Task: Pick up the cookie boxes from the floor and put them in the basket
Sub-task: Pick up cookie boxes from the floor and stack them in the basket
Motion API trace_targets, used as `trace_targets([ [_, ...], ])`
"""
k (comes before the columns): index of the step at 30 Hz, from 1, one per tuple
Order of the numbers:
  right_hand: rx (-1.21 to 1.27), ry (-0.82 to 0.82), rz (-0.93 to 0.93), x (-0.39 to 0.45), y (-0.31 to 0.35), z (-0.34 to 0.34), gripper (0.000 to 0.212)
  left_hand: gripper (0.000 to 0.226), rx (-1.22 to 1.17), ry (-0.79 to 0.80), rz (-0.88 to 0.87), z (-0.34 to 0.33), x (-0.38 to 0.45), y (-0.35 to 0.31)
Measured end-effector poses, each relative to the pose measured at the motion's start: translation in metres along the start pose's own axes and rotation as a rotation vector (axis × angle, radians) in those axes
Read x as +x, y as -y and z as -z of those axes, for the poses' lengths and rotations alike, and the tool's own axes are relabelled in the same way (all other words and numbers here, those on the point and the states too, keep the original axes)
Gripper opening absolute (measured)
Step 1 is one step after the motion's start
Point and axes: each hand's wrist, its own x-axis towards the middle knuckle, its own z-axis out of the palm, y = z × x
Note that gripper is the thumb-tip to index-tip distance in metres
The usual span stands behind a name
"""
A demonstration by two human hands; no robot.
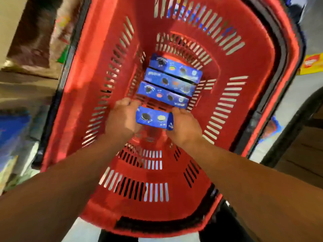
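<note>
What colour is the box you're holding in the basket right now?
Blue, printed with dark sandwich cookies: the small cardboard cookie box, seen best in the head view.

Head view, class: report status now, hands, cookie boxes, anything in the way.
Left hand and right hand both grip the fourth cookie box, low inside the red basket. Three cookie boxes already lie in a row on the bottom. Nothing in the way.

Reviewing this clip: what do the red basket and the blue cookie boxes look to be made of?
The basket looks like moulded hard plastic, slightly glossy: its walls have regular slotted openings and light sheens off the red surface. The cookie box held between the left hand and right hand looks like printed cardboard: sharp folded edges, flat faces with cookie pictures. The three boxes on the basket floor look the same.
</note>
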Motion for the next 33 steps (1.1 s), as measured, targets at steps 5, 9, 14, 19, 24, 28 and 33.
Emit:
trace_targets([
  [5, -0.036, -0.078, -0.085, 0.056, -0.014, -0.052, 0.065, 0.051, 0.023, -0.064, 0.038, -0.065, 0.042, 0.024],
  [9, -0.115, -0.221, -0.131, 0.079, -0.017, -0.084, 0.064, 0.056, 0.072, -0.186, -0.005, -0.096, 0.058, 0.034],
  [14, -0.230, -0.371, -0.103, 0.103, -0.032, -0.100, 0.061, 0.059, 0.115, -0.291, -0.022, -0.122, 0.084, 0.040],
  [19, -0.275, -0.387, -0.073, 0.118, -0.044, -0.102, 0.066, 0.070, 0.122, -0.318, -0.010, -0.139, 0.096, 0.042],
  [24, -0.267, -0.243, -0.106, 0.100, -0.037, -0.100, 0.071, 0.072, 0.092, -0.227, 0.040, -0.133, 0.077, 0.038],
  [28, -0.226, -0.162, -0.122, 0.069, -0.017, -0.080, 0.075, 0.067, -0.013, -0.178, 0.020, -0.106, 0.052, 0.027],
  [33, -0.161, -0.148, -0.095, 0.011, 0.014, -0.032, 0.077, 0.066, -0.036, -0.143, -0.048, -0.048, 0.012, 0.010],
])
